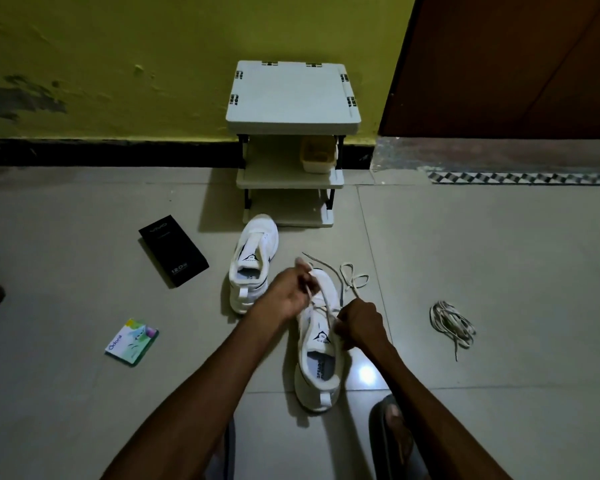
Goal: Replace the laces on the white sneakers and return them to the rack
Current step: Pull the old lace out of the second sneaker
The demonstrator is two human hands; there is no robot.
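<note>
Two white sneakers stand on the tiled floor. The far one (253, 261) has no lace in it and stands just in front of the rack (291, 98). The near sneaker (321, 368) is between my hands. My left hand (288, 292) pinches a lace (352, 278) by the shoe's toe end. My right hand (359, 327) grips the lace beside the tongue. The lace's loose end loops on the floor past the toe. A bundle of other laces (451, 323) lies on the floor to the right.
A black phone box (172, 251) and a small green-and-white packet (132, 341) lie on the floor at left. A small beige basket (318, 154) sits on the rack's middle shelf. A brown door (516, 64) is at right; my sandalled foot (395, 431) is near the shoe.
</note>
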